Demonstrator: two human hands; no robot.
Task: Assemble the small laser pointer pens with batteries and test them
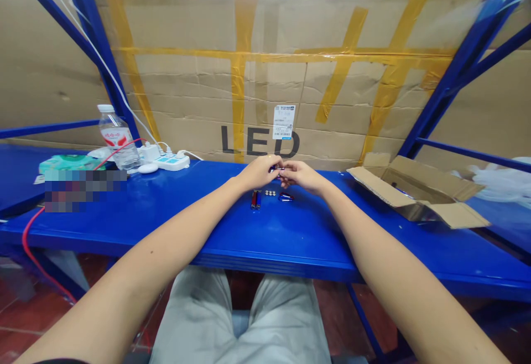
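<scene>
My left hand [264, 172] and my right hand [304, 176] meet above the blue table, fingers pinched together. Between the fingertips is a small, shiny, dark purplish piece [277, 170], mostly hidden, so its kind is unclear. Just below, on the table, lies a blue carabiner [286, 197]. Several tiny silver round pieces [270, 193] are lined up to its left. Beside them, a small red tube [253, 200] and a small blue tube [259, 201] lie side by side, close to my left wrist.
An open cardboard box [409, 187] stands on the right. At the left are a water bottle [118, 140], a white power strip [172, 160], a green packet [70, 163] and a red cable [31, 231]. A large taped cardboard panel [199, 93] rises behind the blue table [265, 242].
</scene>
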